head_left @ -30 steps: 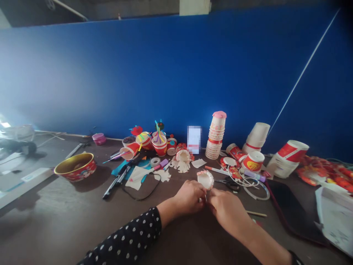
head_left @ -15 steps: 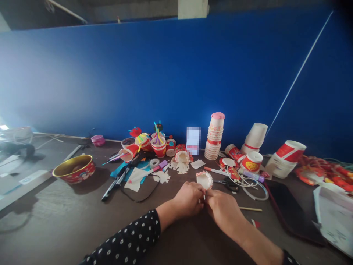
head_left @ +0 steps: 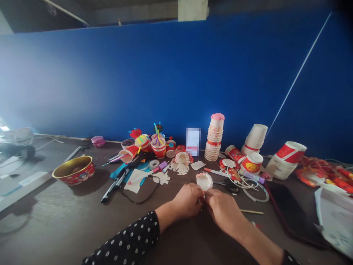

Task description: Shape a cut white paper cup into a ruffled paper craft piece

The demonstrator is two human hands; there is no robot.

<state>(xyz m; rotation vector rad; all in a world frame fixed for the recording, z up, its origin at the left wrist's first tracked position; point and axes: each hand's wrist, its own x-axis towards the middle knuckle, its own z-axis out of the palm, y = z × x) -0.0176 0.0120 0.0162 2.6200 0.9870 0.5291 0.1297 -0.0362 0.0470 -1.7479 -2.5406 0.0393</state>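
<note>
**Barely shifted since the earlier frames: hands meet at a fringed cup piece, with less white paper peeping out between them**

Behind everything stands a blue wall (head_left: 165, 73), and below it spreads the dark counter (head_left: 68, 228). Both forearms reach in from the near edge and slant towards each other. The left one wears a dotted black sleeve (head_left: 132, 235); the right is bare up to a cuff low in the view.

The left hand (head_left: 189, 200) and right hand (head_left: 222, 206) are close together, backs up, knuckles bent and fingers curled inward. A small pale bit shows between the fingers, but I cannot tell how firmly either hand is clamped, or on what. The fringed cup piece (head_left: 204, 181) sits just beyond the fingertips, its opening showing; its near edge is hidden.

Right of the right forearm lies a dark flat object (head_left: 292, 213) with a reddish edge. Well to the left stands a gold-lined bowl (head_left: 82, 177). A tall cup stack (head_left: 215, 138) rises behind the hands, with a leaning cup stack (head_left: 288, 158) farther right.

Close in, the scissors (head_left: 231, 186) lie just past the right hand, and a thin stick (head_left: 252, 212) lies beside its forearm. Beyond the cup piece are a red-tipped marker (head_left: 216, 171) and, to the left, a tape roll (head_left: 154, 164).
</note>
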